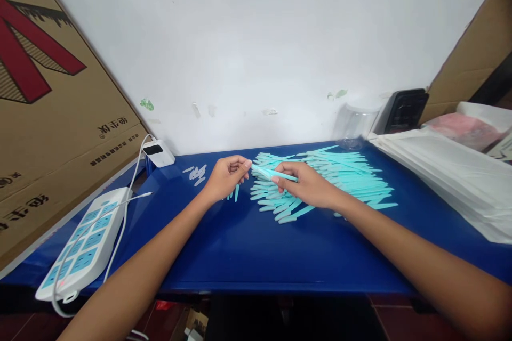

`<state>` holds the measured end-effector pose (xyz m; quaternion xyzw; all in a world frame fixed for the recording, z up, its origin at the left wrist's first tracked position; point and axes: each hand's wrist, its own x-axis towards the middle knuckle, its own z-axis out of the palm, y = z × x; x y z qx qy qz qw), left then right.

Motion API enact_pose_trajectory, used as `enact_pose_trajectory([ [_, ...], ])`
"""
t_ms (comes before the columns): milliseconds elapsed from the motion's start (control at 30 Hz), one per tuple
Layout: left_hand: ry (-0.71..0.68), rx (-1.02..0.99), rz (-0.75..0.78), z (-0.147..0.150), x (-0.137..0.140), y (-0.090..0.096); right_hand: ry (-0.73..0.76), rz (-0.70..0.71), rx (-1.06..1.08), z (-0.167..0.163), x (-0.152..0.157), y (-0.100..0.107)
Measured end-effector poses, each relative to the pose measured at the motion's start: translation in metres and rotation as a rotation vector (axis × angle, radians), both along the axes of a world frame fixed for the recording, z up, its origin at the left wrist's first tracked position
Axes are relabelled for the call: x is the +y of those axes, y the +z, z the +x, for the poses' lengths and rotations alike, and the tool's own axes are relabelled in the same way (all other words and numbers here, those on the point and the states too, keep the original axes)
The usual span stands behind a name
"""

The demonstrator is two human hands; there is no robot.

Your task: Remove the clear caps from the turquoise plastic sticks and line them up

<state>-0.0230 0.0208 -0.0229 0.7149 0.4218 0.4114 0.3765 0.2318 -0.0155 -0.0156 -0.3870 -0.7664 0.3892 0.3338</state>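
My right hand [306, 184] is closed around a slim mint-green stick that looks like an eyebrow razor [286, 175], its tip pointing left. My left hand [229, 177] pinches at that tip with thumb and forefinger; whether a cap is between the fingers is too small to tell. Behind and beneath my right hand lies a wide pile of similar mint-green razors [356, 178], with pale covers on some ends. A few mint-green pieces [237, 192] show just beside my left hand. Further left lies a small heap of translucent caps [195, 172].
A white power strip [102, 224] with cables lies at the left of the blue table [256, 261], near a small white device [159, 153]. A large carton [72, 117] stands left. Along the right are a clear jar [356, 125], a black tray [406, 109] and white plastic bags [452, 165].
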Motion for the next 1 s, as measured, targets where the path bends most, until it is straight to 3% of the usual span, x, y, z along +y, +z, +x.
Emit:
enact_pose_trajectory([
  [200,0.101,-0.058,0.047,-0.009,0.009,0.002,-0.042,-0.009,-0.018,0.004,0.007,-0.007],
  [367,0.272,-0.119,0.109,-0.021,0.020,0.002,-0.332,0.081,-0.129,0.021,0.024,-0.010],
  [433,0.285,-0.143,0.099,-0.022,0.021,0.003,-0.468,0.155,-0.146,0.027,0.030,-0.009],
  [500,0.236,-0.140,0.076,-0.019,0.019,0.002,-0.513,0.200,-0.101,0.030,0.033,-0.007],
  [700,0.038,-0.064,0.012,0.004,-0.001,-0.001,-0.281,0.114,0.082,0.020,0.023,-0.002],
  [900,-0.016,-0.070,-0.032,0.016,-0.015,0.000,-0.093,0.123,0.144,0.006,0.009,-0.005],
  [1000,-0.004,-0.089,-0.040,0.017,-0.016,0.001,-0.049,0.059,0.133,0.005,0.006,-0.005],
])
